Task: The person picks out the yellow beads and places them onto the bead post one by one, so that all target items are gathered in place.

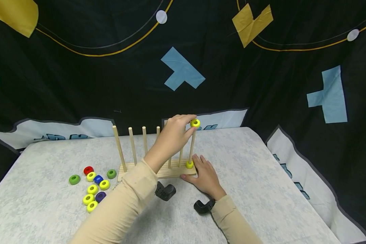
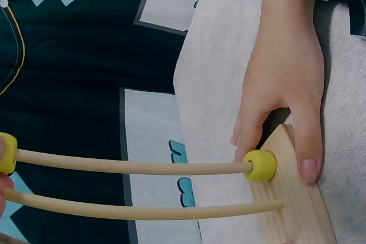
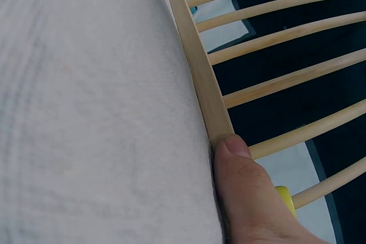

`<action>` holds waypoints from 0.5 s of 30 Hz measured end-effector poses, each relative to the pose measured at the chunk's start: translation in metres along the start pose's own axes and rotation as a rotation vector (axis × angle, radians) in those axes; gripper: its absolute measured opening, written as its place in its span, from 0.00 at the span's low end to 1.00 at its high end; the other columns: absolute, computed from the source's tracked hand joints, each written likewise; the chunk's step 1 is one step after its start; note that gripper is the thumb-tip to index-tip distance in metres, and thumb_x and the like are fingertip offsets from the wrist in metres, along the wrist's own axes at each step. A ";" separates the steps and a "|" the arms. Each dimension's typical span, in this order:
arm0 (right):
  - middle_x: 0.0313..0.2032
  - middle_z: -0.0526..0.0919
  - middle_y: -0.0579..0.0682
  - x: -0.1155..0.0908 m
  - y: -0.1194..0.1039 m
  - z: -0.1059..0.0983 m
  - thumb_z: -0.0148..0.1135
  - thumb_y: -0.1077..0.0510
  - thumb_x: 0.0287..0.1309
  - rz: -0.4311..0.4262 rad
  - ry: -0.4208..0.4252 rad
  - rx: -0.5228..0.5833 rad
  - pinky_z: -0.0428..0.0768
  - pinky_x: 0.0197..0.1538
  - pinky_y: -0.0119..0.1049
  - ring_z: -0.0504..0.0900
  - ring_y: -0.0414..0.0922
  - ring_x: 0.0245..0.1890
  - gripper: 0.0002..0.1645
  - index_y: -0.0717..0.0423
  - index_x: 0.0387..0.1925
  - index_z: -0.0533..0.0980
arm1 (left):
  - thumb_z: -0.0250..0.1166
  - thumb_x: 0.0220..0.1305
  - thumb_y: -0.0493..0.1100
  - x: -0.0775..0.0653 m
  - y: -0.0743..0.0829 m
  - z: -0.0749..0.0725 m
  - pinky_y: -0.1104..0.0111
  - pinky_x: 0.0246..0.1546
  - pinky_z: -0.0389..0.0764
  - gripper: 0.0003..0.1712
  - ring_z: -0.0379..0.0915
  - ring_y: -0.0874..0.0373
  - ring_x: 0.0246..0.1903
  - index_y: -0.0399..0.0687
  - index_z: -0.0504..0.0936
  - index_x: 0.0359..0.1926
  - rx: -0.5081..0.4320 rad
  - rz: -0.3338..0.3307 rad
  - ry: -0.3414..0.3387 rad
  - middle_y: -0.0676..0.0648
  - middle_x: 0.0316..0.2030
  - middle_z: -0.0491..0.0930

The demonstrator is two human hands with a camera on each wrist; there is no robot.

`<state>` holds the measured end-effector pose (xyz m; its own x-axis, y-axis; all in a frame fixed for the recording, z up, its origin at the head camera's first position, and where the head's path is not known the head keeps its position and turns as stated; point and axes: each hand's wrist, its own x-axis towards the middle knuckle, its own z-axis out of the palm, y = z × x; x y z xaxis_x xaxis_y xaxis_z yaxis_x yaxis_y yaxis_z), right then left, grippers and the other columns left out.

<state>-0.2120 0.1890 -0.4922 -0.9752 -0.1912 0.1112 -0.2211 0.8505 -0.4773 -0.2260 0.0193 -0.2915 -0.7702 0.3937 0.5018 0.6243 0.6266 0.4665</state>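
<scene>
Between thumb and fingers, my left hand (image 1: 170, 135) pinches a yellow bead (image 1: 196, 126) at the top of the rightmost peg (image 1: 192, 145). In the left wrist view that peg's end meets the held bead (image 2: 8, 154). Another yellow bead (image 1: 189, 165) sits at the foot of the same peg. My right hand (image 1: 205, 177) grips the right end of the wooden base (image 1: 169, 173), its thumb (image 3: 240, 178) along the front edge and its fingers on the far side. Several upright pegs stand in a row on the base; my left hand and arm partly hide them.
Left of the base lie loose beads: several yellow, green beads (image 1: 74, 179), a red bead (image 1: 88, 170), a blue bead (image 1: 98, 179) and a dark purple bead (image 1: 100, 197). Black wrist devices (image 1: 203, 207) show by both wrists. A dark cloth (image 1: 125, 84) hangs behind the table.
</scene>
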 end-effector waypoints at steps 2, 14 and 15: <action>0.77 0.56 0.51 0.000 0.000 0.000 0.60 0.23 0.53 -0.001 0.000 -0.002 0.50 0.79 0.55 0.49 0.54 0.79 0.61 0.53 0.77 0.54 | 0.66 0.67 0.41 0.000 0.000 0.001 0.62 0.61 0.80 0.22 0.76 0.49 0.61 0.42 0.79 0.61 0.006 -0.002 -0.006 0.43 0.59 0.81; 0.77 0.56 0.51 0.001 0.000 0.000 0.60 0.23 0.53 -0.006 0.003 -0.007 0.50 0.79 0.55 0.50 0.54 0.79 0.61 0.51 0.77 0.54 | 0.66 0.67 0.42 -0.006 -0.001 -0.002 0.60 0.65 0.76 0.24 0.72 0.50 0.64 0.44 0.78 0.63 0.050 0.057 -0.011 0.44 0.60 0.79; 0.77 0.56 0.51 0.001 0.000 0.000 0.60 0.23 0.53 -0.005 0.003 -0.008 0.50 0.79 0.55 0.50 0.54 0.79 0.61 0.52 0.77 0.54 | 0.66 0.67 0.42 -0.008 -0.001 -0.003 0.59 0.65 0.76 0.23 0.72 0.50 0.64 0.44 0.78 0.62 0.050 0.070 -0.005 0.44 0.60 0.79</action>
<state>-0.2126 0.1887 -0.4915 -0.9740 -0.1944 0.1159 -0.2262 0.8534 -0.4696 -0.2199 0.0138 -0.2941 -0.7255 0.4411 0.5283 0.6695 0.6303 0.3931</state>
